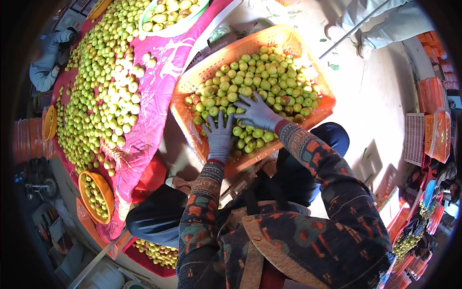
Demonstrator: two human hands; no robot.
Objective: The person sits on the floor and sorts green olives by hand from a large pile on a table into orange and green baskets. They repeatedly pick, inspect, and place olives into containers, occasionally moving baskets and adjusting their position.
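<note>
An orange plastic crate (231,50) full of green fruit (265,85), some with reddish-brown patches, stands in front of me. Both my hands wear grey gloves. My left hand (219,139) rests with spread fingers on the fruit near the crate's near left side. To its right, my right hand (259,113) reaches farther in, palm down, fingers spread over the fruit near the middle. Neither hand is seen closed round a fruit; what lies beneath the palms is hidden. The fingertips of the two hands are close together.
Left of the crate, a magenta cloth (155,83) bears a large heap of similar fruit (97,94). A light green basin (173,30) and an orange basin (95,197) hold more. A person's legs (382,29) and a pole (352,32) are at top right. Another person (47,68) is at far left.
</note>
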